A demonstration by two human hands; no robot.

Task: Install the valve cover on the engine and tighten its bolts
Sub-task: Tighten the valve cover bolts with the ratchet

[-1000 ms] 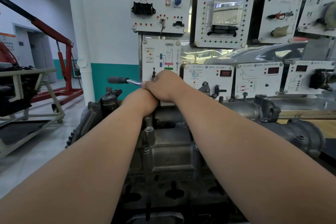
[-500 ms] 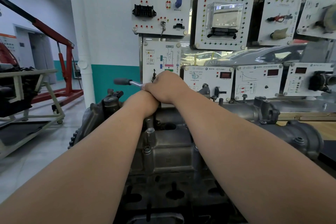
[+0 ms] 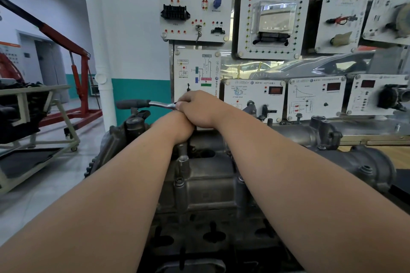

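The grey metal valve cover point(image 3: 208, 186) lies on the engine point(image 3: 363, 162) right in front of me, with bolt bosses point(image 3: 179, 182) along its left edge. At its far end my right hand point(image 3: 199, 109) curls over the head of a ratchet wrench point(image 3: 142, 103), whose chrome shaft and black grip stick out to the left. My left hand point(image 3: 177, 127) sits directly beneath the right one. Its fingers are hidden, so what it holds does not show. Both forearms stretch across the cover.
A training board of white instrument panels point(image 3: 273, 20) stands just behind the engine. A white pipe point(image 3: 97, 40) runs down the wall on the left. A red engine hoist point(image 3: 82, 86) and a grey trolley point(image 3: 44, 117) stand on the floor to the left.
The ratchet handle has swung a little, first away and then back to point further left. Both hands stay stacked at the cover's far end.
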